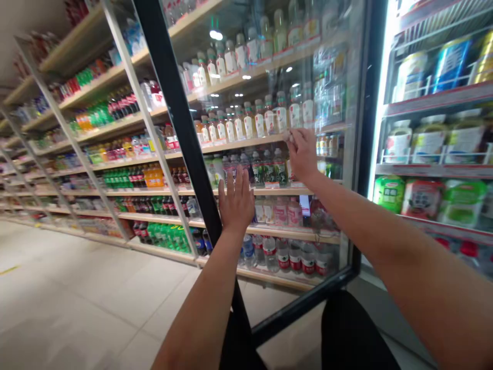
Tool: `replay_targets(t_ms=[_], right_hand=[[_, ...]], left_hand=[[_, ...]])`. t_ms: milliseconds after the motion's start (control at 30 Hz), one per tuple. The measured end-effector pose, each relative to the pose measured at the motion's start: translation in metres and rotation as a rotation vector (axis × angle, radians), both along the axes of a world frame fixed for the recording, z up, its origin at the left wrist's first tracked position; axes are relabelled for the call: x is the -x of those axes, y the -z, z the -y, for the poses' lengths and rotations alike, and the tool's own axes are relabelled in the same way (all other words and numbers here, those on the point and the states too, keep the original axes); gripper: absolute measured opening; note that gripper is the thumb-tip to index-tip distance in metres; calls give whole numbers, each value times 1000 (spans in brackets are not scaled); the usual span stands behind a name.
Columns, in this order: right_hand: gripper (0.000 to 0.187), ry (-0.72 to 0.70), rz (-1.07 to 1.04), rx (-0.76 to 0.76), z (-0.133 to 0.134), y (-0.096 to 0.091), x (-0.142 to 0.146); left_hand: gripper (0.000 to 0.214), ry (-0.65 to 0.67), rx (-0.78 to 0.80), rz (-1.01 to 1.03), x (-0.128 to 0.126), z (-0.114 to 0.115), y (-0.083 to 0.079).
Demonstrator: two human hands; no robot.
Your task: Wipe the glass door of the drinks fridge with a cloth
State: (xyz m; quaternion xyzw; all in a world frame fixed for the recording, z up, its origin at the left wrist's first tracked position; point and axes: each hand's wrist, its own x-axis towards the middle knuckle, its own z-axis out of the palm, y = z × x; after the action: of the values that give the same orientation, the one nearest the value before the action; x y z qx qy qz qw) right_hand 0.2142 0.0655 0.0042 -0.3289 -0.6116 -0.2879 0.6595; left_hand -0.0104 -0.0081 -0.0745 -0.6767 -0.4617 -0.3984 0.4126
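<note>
A glass door [331,205] in a black frame [184,121] stands swung open in front of me. My left hand [236,200] is spread with its fingers up and its palm toward the pane, close to the frame's left side. Higher and to the right, my right hand [302,151] is closed in a pinch against the glass. A small pale bit shows at its fingertips, too blurred to name. Bottles on shelves [258,121] show through the pane.
On the right is a lit fridge [435,168] with cans and bottles on racks. Long wooden shelves [111,167] of drinks run off to the left above a tiled floor [84,298]. My dark-clad legs [354,334] are below the door.
</note>
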Motion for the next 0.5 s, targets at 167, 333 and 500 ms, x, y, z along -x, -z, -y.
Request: replay_targets(t_ms=[167, 333, 500], right_hand=[[41, -141, 565, -27, 34, 103, 27], [42, -156, 678, -8, 32, 104, 14], [39, -49, 153, -33, 23, 70, 25]], left_hand=[[62, 9, -33, 9, 3, 0, 15], [67, 8, -73, -4, 9, -2, 38], [68, -59, -101, -24, 8, 1, 47]])
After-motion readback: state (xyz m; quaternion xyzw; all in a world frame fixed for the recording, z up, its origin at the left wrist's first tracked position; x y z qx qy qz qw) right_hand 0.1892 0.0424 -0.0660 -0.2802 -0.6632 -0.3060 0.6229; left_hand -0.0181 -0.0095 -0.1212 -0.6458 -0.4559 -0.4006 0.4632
